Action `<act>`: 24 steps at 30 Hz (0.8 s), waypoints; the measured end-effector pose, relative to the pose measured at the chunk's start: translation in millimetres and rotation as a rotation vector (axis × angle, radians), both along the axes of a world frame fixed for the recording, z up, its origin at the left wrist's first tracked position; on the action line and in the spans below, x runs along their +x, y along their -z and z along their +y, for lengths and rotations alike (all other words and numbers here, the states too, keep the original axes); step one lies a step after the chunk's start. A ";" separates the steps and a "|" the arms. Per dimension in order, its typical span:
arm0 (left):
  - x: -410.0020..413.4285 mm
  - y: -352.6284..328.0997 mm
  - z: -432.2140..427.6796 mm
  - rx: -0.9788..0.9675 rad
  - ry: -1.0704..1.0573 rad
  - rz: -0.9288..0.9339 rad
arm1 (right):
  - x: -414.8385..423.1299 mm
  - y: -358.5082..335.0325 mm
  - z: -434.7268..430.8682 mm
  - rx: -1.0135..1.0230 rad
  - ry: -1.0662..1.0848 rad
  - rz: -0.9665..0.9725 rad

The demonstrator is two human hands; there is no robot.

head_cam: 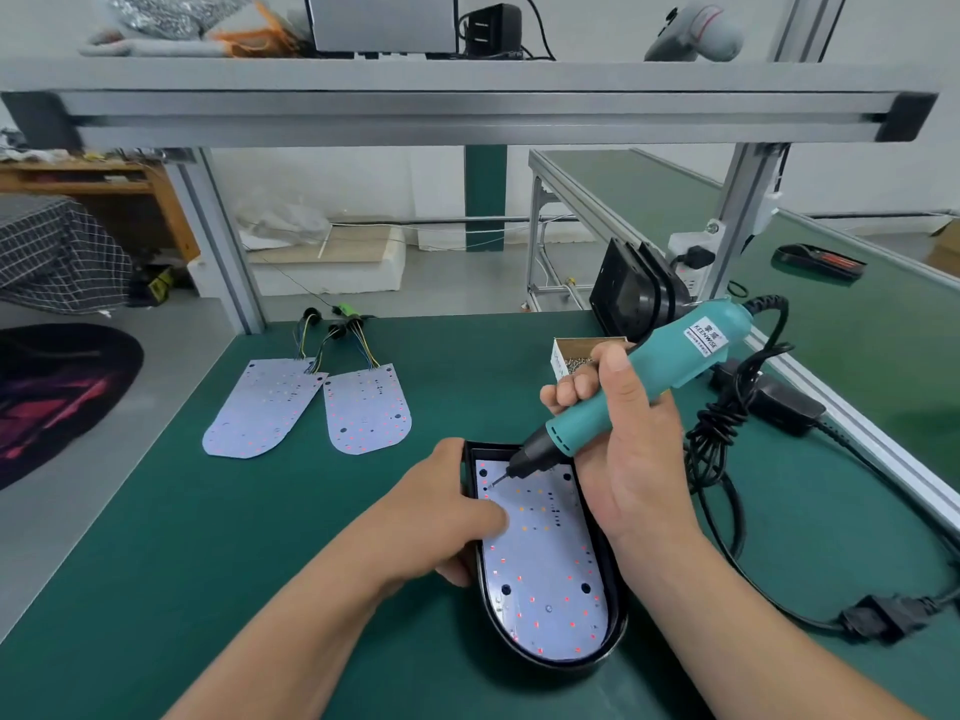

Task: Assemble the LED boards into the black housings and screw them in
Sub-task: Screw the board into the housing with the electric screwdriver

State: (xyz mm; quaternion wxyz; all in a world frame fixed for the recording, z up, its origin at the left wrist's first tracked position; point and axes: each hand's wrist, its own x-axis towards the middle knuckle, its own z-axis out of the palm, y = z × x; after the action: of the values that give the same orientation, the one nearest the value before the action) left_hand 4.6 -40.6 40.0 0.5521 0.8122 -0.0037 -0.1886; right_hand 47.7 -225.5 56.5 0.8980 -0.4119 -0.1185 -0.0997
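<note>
A black housing [618, 605] lies on the green mat in front of me, with a white LED board [545, 579] seated inside it. My left hand [447, 511] grips the housing's left rim, fingers resting on the board. My right hand [618, 433] holds a teal electric screwdriver [665, 366], tilted, its bit touching the board's top left corner. Two more LED boards [260, 407] [366, 410] with coloured wires lie flat at the far left of the mat. Spare black housings [631, 293] stand stacked on edge at the back right.
A small cardboard box of screws [576, 350] sits just behind my right hand. The screwdriver's black cable and power brick [774, 407] trail along the right side. A conveyor belt [857, 314] runs at right, and a shelf frame [467, 111] crosses overhead.
</note>
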 end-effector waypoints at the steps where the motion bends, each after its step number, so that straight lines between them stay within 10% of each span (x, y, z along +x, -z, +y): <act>1: -0.2 0.0 -0.5 0.002 -0.004 -0.002 | -0.2 0.2 0.2 -0.007 -0.001 -0.003; 24: -0.2 0.9 -5.6 0.044 -0.026 -0.027 | -10.3 -15.2 10.4 -0.317 -0.275 -0.239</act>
State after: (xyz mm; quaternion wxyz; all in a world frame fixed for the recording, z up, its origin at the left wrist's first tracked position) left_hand 4.4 -46.3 39.1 0.5364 0.8266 0.0033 -0.1704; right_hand 37.4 -215.2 71.7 0.8070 -0.5128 -0.2930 -0.0047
